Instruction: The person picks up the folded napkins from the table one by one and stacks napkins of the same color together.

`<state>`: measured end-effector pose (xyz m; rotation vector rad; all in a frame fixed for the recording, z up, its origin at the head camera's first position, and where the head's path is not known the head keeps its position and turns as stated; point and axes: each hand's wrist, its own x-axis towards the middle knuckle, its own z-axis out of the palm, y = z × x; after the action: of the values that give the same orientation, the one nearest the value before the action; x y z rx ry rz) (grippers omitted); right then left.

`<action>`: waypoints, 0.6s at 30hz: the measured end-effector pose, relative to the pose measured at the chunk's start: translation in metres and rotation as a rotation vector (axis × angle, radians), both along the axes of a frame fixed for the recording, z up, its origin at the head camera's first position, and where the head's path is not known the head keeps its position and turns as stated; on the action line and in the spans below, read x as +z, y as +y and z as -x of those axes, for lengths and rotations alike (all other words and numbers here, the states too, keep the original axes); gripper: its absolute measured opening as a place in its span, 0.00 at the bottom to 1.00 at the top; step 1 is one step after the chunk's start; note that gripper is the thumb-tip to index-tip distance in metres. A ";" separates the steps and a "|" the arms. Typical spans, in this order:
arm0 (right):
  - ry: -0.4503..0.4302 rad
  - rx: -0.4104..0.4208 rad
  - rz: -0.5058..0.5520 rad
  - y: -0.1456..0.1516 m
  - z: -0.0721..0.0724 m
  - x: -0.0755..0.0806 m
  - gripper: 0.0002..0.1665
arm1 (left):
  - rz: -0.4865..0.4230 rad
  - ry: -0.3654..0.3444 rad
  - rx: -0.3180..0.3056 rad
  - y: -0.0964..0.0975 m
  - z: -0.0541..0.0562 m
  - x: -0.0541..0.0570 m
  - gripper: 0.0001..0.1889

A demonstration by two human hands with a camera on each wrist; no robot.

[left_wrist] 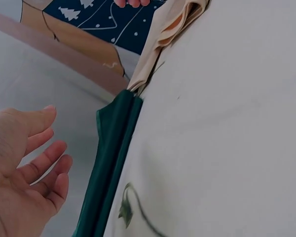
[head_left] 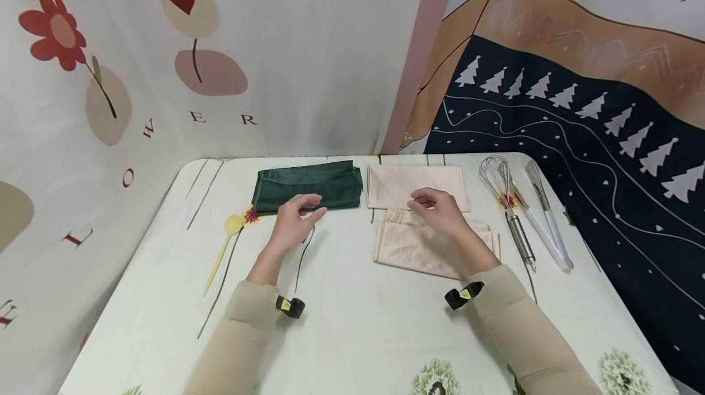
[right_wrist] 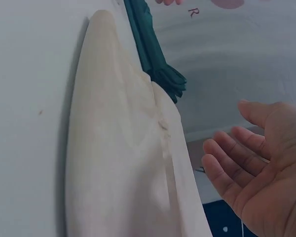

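Note:
My left hand (head_left: 293,223) hovers near the front edge of a folded dark green cloth (head_left: 308,184), its fingers loosely bent around nothing. In the left wrist view that hand (left_wrist: 32,173) is raised beside the green cloth (left_wrist: 111,153), palm showing. Above two folded pale pink cloths hangs my right hand (head_left: 440,211), also holding nothing. One pink cloth (head_left: 418,180) lies at the back beside the green one; the other pink cloth (head_left: 410,248) lies in front of it, partly hidden under my right forearm. The right wrist view shows relaxed, spread fingers (right_wrist: 232,163) beside the pink cloth (right_wrist: 118,138).
On the right of the table lie a wire whisk (head_left: 518,233) and two long white-handled utensils, one being a brush-like tool (head_left: 545,211). A yellow spoon (head_left: 233,225) lies at the left. Printed curtains (head_left: 330,76) hang behind the floral-covered table (head_left: 352,334).

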<state>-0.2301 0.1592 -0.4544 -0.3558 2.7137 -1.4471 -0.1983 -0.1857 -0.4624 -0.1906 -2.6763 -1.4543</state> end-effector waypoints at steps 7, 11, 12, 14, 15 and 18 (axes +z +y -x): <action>-0.018 -0.009 0.002 0.020 -0.012 -0.008 0.19 | -0.011 -0.019 -0.029 0.015 -0.004 -0.006 0.19; -0.032 -0.028 0.013 0.027 -0.017 -0.009 0.19 | -0.024 -0.021 -0.055 0.023 -0.005 -0.010 0.18; -0.040 -0.032 0.024 0.029 -0.018 -0.009 0.19 | -0.021 -0.014 -0.061 0.024 -0.005 -0.011 0.18; -0.042 -0.040 0.029 0.032 -0.021 -0.010 0.19 | -0.004 0.004 -0.070 0.028 -0.006 -0.012 0.18; -0.042 -0.041 0.031 0.033 -0.023 -0.011 0.19 | 0.006 0.015 -0.076 0.030 -0.006 -0.013 0.18; -0.036 -0.050 0.016 0.039 -0.027 -0.014 0.19 | 0.041 0.041 -0.092 0.034 -0.007 -0.016 0.18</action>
<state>-0.2026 0.1982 -0.4684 -0.2622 2.7029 -1.4725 -0.1911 -0.1512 -0.4780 -0.3471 -2.6993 -1.4034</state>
